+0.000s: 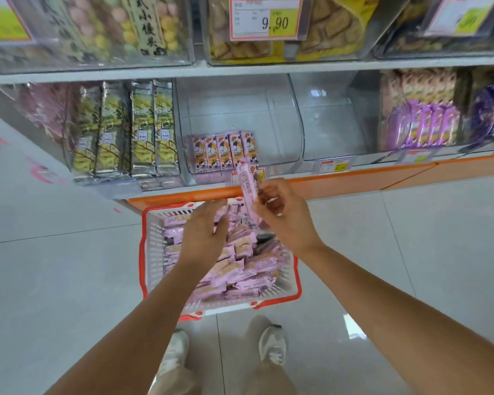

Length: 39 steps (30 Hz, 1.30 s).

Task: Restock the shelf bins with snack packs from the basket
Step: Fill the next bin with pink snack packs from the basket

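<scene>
The right hand [283,215] pinches a slim pink foil snack pack [248,181] near its lower end. The pack stands almost upright, probably so it can slot in beside the short row of upright orange-and-pink packs [223,151] at the front left of the clear plastic shelf bin [240,109]. A darker shape sits inside the curled fingers, but it is too blurred to tell if it is a second pack. The held pack is in the air just in front of the bin's lip, not yet inside it.

The left hand [203,235] holds nothing. Its fingers are spread and relaxed above the heap of loose pink packs [240,266] in the white lattice basket with an orange-red rim [143,252], and it looks poised to gather the next one. The basket stands on the floor against the shelf base, keeping the stock directly under the bin. Most of that bin is bare, and the clear bin to its right [325,118] looks empty, so the restocking seems to be at an early stage.

The floor is pale glossy tile [54,266], and the person's light shoes [271,346] stand close behind the basket. The white shelving has an orange front edge [354,178]. Tall green-and-yellow packs [126,129] fill the bin on the left, purple ones [422,126] fill a bin further right, and a price card reading 9.90 [265,18] hangs above.
</scene>
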Each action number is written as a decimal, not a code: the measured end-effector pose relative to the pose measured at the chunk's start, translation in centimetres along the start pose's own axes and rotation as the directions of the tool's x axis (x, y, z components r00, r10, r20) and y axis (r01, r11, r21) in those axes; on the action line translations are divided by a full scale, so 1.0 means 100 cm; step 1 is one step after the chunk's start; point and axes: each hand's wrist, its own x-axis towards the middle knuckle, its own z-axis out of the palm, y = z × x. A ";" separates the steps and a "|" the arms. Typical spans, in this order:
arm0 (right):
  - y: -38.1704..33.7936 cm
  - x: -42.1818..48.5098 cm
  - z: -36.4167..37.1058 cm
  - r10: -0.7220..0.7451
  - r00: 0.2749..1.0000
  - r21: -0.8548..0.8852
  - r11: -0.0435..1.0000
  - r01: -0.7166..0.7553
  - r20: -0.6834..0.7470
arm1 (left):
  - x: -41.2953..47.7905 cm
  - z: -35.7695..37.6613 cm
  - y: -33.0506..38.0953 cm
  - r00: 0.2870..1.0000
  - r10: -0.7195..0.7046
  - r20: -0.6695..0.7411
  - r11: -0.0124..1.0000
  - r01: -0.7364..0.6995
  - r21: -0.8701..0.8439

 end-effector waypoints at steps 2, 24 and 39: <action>-0.003 0.015 -0.009 0.006 0.999 -0.039 0.999 -0.008 -0.043 | 0.007 -0.006 -0.004 0.992 0.120 -0.042 0.970 -0.108 0.219; 0.013 0.160 -0.013 -0.109 0.993 -0.850 0.526 0.021 -0.043 | 0.081 -0.024 -0.026 0.960 0.180 0.216 0.492 -0.278 0.825; 0.037 0.176 0.006 0.206 0.973 -0.768 0.605 -0.210 -0.104 | 0.094 -0.020 -0.050 0.902 0.406 0.146 0.463 -0.341 0.818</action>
